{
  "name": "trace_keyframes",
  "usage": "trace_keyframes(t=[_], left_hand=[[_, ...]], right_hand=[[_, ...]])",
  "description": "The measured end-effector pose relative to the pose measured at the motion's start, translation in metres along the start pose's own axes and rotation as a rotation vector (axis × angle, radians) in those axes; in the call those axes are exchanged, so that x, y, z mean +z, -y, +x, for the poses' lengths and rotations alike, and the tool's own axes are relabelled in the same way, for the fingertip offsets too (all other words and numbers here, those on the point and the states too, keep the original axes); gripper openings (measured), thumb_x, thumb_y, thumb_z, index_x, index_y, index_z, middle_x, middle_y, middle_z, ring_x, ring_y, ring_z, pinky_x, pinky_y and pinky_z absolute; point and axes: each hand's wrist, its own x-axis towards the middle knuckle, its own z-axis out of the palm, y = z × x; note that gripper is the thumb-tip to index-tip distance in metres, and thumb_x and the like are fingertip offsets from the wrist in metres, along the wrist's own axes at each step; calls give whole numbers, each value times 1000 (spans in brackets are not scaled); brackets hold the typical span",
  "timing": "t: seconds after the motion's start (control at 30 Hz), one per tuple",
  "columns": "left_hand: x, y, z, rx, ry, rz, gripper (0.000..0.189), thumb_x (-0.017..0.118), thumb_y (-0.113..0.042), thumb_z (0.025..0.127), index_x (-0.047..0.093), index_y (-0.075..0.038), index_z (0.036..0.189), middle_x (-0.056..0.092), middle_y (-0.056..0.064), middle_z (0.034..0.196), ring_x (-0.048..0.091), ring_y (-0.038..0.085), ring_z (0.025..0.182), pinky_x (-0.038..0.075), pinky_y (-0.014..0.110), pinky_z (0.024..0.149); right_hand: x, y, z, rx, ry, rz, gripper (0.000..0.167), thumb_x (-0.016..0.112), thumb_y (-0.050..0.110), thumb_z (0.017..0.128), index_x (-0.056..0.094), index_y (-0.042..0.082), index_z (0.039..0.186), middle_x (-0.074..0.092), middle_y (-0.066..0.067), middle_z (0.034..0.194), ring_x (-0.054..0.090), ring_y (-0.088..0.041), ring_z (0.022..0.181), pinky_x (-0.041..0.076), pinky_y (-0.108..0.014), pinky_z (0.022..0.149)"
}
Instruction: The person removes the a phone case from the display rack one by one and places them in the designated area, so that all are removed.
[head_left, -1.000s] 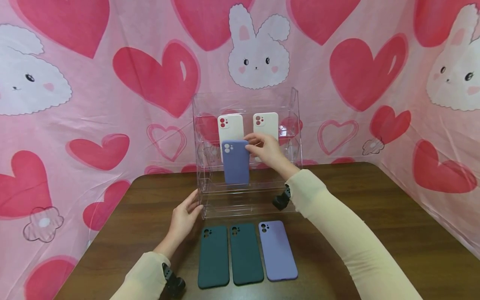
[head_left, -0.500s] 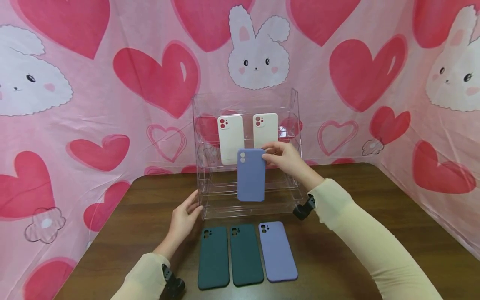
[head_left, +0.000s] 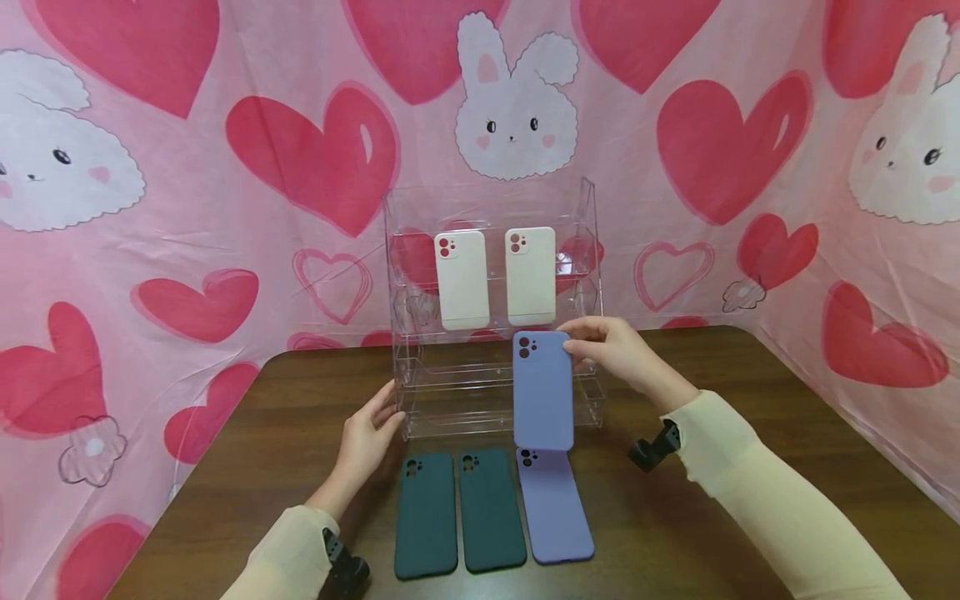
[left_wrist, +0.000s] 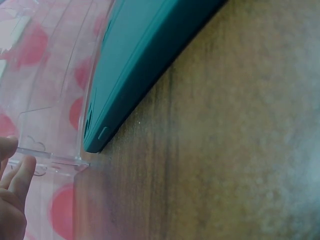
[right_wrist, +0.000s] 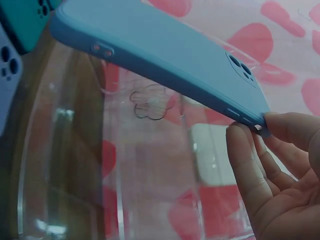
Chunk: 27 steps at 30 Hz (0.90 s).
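My right hand (head_left: 618,354) pinches a lavender-blue phone case (head_left: 543,392) by its upper right corner, thumb and fingers on its edge in the right wrist view. The case hangs upright before the clear display rack (head_left: 450,408), its lower end overlapping the top of a lavender phone case (head_left: 557,508) on the table. My left hand (head_left: 367,437) holds the rack's lower left side, and the left wrist view has the clear side panel between thumb and finger. Two white phone cases (head_left: 462,279) stand side by side in the rack's upper part.
Two dark green phone cases (head_left: 426,517) lie left of the lavender one on the brown wooden table (head_left: 712,500). A pink cloth with hearts and rabbits (head_left: 315,50) hangs behind and at both sides. Each wrist wears a small black camera (head_left: 651,450).
My right hand has brought the lavender-blue case out of the rack, to the right and down toward the front, uncovering both white cases. The left hand has stayed on the rack.
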Motion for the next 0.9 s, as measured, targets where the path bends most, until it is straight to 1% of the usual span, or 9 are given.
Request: trace_keyframes(t=[0.1,0.23,0.47,0.53,0.7,0.9], left_hand=[[0,0,0,4,-1,0,55,63,4,84,47,-5,135,51,16,129,60,31,100,51,33,79],[0,1,1,10,-1,1,55,63,5,84,47,-5,135,51,17,129,60,31,100,51,33,80],[-1,1,1,-15,6,8,56,63,2,84,46,-8,136,51,15,130,60,30,102,51,33,80],[-1,1,1,-15,8,9,56,63,2,84,45,-8,137,50,15,130,59,30,102,51,33,80],[-1,2,1,-7,3,-1,55,63,2,84,46,-7,136,51,15,130,60,30,102,51,33,81],[0,2,0,-8,4,-12,56,63,3,84,46,-7,136,51,15,130,59,31,102,51,33,81]], right_hand=[[-3,-10,-9,16,33,15,34,61,11,89,56,-6,119,62,-14,88,62,-24,74,54,-46,71],[-6,-24,-21,46,82,47,36,61,10,89,54,-9,118,62,-14,89,63,-22,74,52,-50,71],[-14,-45,-38,106,156,101,39,60,10,90,51,-14,119,63,-12,85,61,-20,73,54,-47,71],[-16,-50,-41,117,175,109,39,60,10,90,50,-15,119,63,-12,85,61,-20,73,53,-48,72],[-20,-61,-47,145,221,126,38,60,11,90,51,-15,117,63,-13,83,61,-20,72,53,-49,71],[-26,-76,-57,209,264,145,37,59,12,90,51,-14,116,63,-12,82,61,-20,69,54,-44,69]])
